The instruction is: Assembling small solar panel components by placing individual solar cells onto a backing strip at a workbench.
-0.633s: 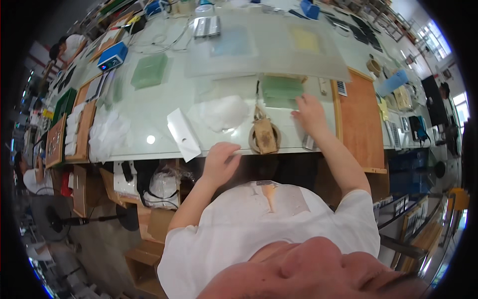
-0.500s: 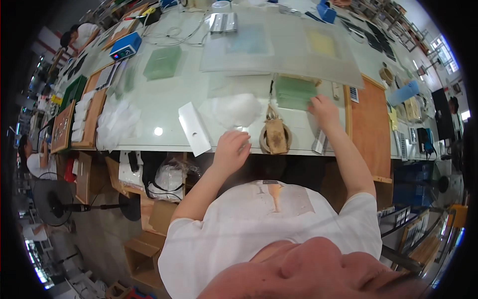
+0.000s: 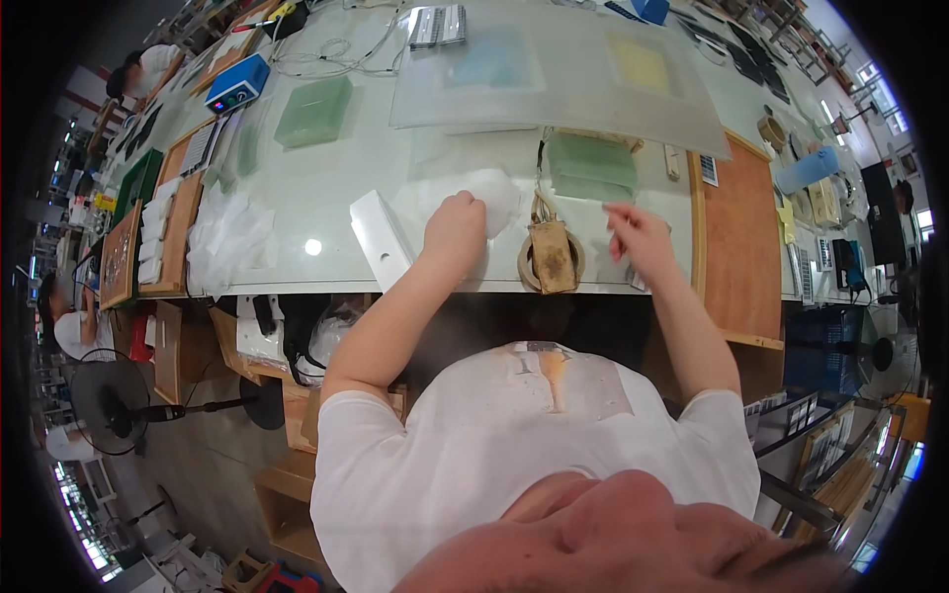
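Note:
My left hand (image 3: 457, 235) is closed at the edge of a pile of thin, soft white sheets (image 3: 501, 194), its fingertips partly hidden against them. A long white box-like piece with a small hole (image 3: 378, 237) lies to its left. On the right, my right hand (image 3: 641, 242) hovers over the table with fingers bent and apart, and nothing shows in it. It is nearest to a stack of greenish clear plates (image 3: 591, 166) just beyond. Between my hands, a worn tan block (image 3: 552, 259) rests on a roll of tape (image 3: 525, 265) near the front edge.
A large translucent sheet (image 3: 554, 94) covers the far middle. Another green plate stack (image 3: 313, 111), a blue control box (image 3: 237, 83) and crumpled white film (image 3: 227, 237) lie left. A wooden board (image 3: 739, 247) and a blue roll (image 3: 806, 170) are at right. A fan (image 3: 111, 400) stands lower left.
My left hand has moved forward onto the white pile and closed there. My right hand has drawn back from the green plates toward me.

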`<state>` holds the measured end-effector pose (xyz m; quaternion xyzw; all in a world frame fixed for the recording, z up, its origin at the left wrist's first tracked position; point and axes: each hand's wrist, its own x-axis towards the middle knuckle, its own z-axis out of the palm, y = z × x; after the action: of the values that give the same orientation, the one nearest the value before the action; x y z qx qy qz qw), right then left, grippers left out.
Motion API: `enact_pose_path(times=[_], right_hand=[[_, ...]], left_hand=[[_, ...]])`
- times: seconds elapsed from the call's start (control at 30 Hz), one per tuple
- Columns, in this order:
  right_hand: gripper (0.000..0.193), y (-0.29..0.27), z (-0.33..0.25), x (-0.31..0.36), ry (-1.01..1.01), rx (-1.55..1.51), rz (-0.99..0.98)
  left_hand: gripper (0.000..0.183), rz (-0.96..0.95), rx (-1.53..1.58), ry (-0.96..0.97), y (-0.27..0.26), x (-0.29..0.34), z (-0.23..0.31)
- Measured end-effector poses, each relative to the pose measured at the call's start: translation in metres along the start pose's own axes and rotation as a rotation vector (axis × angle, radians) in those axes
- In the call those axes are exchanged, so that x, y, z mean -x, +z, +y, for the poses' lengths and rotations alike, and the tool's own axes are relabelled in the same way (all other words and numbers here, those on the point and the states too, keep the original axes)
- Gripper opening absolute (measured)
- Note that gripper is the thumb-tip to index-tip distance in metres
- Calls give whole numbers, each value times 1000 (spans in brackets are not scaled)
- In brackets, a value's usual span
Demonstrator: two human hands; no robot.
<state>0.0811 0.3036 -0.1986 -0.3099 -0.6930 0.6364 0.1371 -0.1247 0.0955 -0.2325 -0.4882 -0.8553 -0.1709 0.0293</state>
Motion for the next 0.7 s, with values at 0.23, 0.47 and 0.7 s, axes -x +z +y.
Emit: enact_pose_path(times=[0.23,0.47,0.7], right_hand=[[32,41,26,69,190,0,26],[35,50,51,65,-137,345,172],[24,43,45,65,-346,350,266]], left_hand=[[5,-68,-114,95,-8,-11,8],[11,-107,117,-88,-17,-21,-11],[20,-14,1266,-563,-31,-10,-60]])
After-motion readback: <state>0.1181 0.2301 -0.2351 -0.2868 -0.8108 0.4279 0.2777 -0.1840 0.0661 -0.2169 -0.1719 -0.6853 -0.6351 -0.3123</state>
